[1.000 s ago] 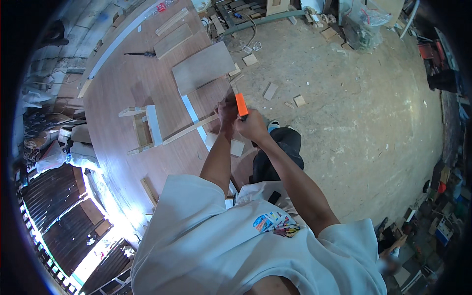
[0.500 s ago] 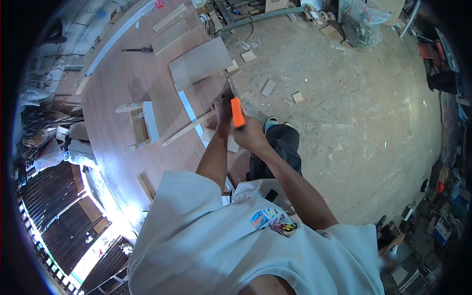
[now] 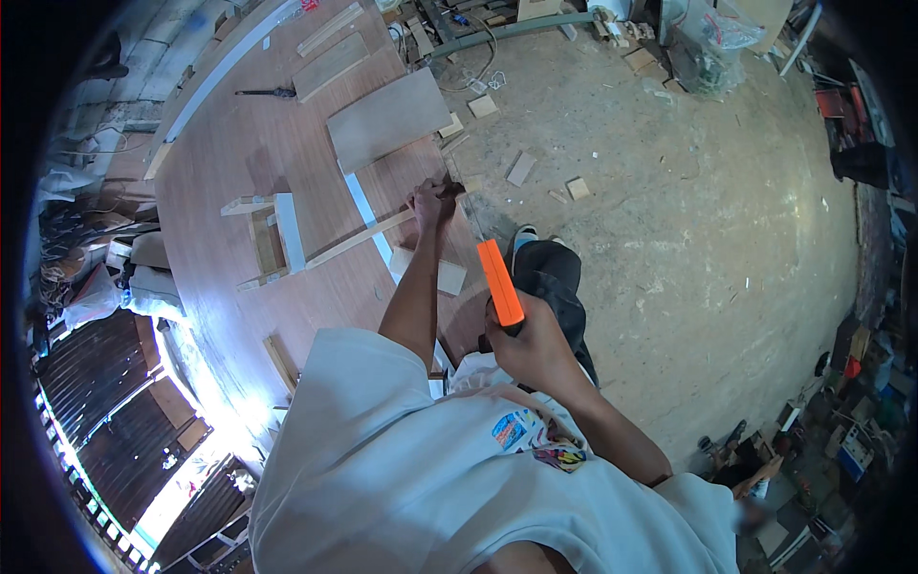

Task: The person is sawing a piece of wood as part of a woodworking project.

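My right hand (image 3: 534,340) is wrapped round the orange handle of a handsaw (image 3: 500,282), low beside my right leg. Its thin blade is hard to make out and seems to run up toward the table edge. At that edge my left hand (image 3: 435,203) presses down on a narrow wooden strip (image 3: 359,238), fingers closed about it. One end of the strip juts past the edge by my fingers; the other reaches a small wooden frame (image 3: 271,239). A short pale block (image 3: 442,272) lies beside my left forearm.
The brown table (image 3: 210,172) carries a flat grey-brown board (image 3: 387,120), another panel (image 3: 330,69) and a dark slim tool (image 3: 266,93). Wood offcuts (image 3: 579,188) lie on the concrete floor (image 3: 688,249). A clear plastic bag (image 3: 712,57) stands at the far right.
My right hand has drawn the saw back toward my body and down to the right. The strip's far end has swung nearer the small frame. My left hand stays at the table edge.
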A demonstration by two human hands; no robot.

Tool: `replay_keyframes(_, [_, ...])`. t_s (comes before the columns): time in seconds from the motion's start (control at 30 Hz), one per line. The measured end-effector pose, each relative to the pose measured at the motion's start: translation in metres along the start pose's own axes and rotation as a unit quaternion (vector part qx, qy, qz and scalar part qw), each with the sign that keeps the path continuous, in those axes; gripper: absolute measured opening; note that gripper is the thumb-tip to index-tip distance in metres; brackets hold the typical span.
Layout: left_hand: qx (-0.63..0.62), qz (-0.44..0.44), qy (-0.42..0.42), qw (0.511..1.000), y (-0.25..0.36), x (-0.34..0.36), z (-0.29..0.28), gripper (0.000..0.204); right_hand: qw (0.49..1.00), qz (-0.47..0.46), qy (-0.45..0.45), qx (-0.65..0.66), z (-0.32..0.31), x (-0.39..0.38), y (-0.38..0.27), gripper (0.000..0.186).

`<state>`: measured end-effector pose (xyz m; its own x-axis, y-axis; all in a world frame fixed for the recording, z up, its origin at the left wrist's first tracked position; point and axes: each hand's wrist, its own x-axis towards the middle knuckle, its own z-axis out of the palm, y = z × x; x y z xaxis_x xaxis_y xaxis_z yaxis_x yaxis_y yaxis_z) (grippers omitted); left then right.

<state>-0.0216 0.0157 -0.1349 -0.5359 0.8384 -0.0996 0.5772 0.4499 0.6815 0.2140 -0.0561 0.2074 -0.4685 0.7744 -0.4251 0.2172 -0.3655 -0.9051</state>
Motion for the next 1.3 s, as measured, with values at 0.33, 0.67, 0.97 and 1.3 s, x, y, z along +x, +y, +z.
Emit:
replay_keyframes(0.33, [0.007,-0.002,-0.075,0.997,0.043,0.001,-0.015,0.026,0.995,-0.02,0.063,-0.075,0.017,0.138,0.069,0.007])
replay_keyframes(0.67, [-0.393,-0.021,-0.078,0.916,-0.066,0.017,0.024,0.03,1.0,-0.009,0.004,-0.018,0.008,0.036,0.003,0.005])
replay_keyframes(0.97, [-0.038,-0.041,-0.108,0.993,0.033,0.005,-0.001,0.024,0.987,-0.018,0.089,-0.133,0.024,0.121,0.064,0.009])
replay_keyframes(1.3, [-0.012,-0.075,0.006,0.997,0.013,-0.003,-0.008,0.02,0.999,-0.014,0.005,-0.032,0.003,0.035,0.006,0.007])
